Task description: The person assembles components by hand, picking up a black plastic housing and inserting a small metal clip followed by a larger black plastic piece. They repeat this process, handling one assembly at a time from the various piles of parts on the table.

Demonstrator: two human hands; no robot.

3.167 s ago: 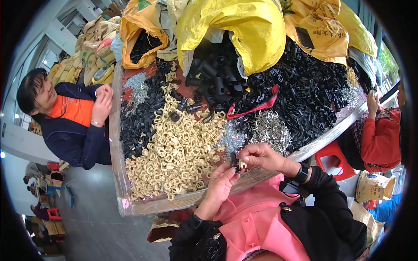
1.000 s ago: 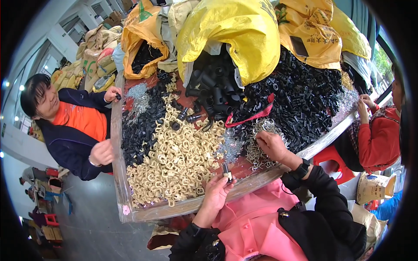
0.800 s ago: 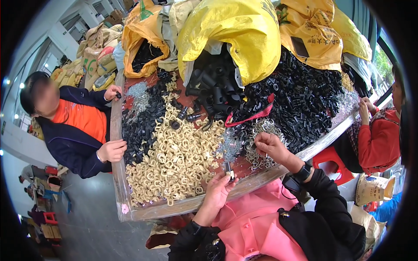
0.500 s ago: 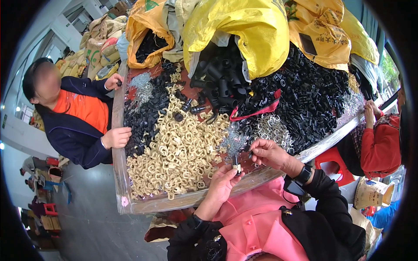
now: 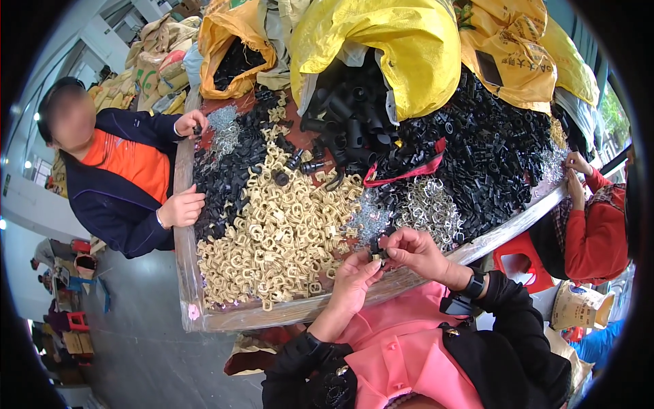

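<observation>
Close above the table's near edge, my left hand (image 5: 351, 282) pinches a small black fitting (image 5: 375, 247) with a beige piece at its lower part. My right hand (image 5: 417, 253) has come up against it, fingertips pinched at the fitting's right side. Whatever small piece my right fingers hold is mostly hidden by them. Just beyond my hands lie a heap of small grey screws (image 5: 370, 217) and a heap of silver U-shaped metal pieces (image 5: 430, 208). A large pile of beige plastic clips (image 5: 276, 235) spreads to the left of my left hand.
Black plastic parts (image 5: 487, 160) cover the table's right side, behind a wooden rim (image 5: 501, 233). A yellow sack (image 5: 381, 51) spills black tubes (image 5: 354, 129); a red strap (image 5: 409, 174) lies nearby. Co-workers sit at left, in an orange top (image 5: 129, 169), and right, with a red sleeve (image 5: 591, 232).
My right hand has moved left and down to meet the fitting in my left hand; the two were apart before. The left co-worker's far hand has shifted slightly right.
</observation>
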